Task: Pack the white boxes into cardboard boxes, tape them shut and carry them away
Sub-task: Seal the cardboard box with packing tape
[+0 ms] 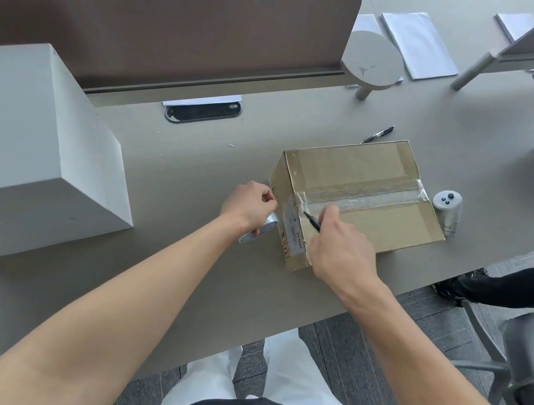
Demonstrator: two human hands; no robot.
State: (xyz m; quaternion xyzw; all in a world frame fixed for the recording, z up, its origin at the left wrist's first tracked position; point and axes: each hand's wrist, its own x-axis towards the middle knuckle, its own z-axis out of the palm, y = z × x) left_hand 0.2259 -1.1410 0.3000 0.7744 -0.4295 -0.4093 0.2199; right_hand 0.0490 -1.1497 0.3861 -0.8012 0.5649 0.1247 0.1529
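Note:
A closed cardboard box (363, 196) lies on the grey desk (195, 164) with a strip of clear tape along its top seam. My left hand (248, 204) grips a roll of clear tape (259, 230) at the box's near left side. My right hand (339, 244) holds a thin black pen-like tool (312, 221), its tip on the tape at the box's near edge. A large white box (34, 146) stands on the desk to the left.
A brown divider panel (167, 28) runs along the back of the desk. A black pen (378, 134) lies behind the cardboard box, a small white controller (448, 210) to its right. White packets (419, 41) lie far back. A chair (525, 362) stands at right.

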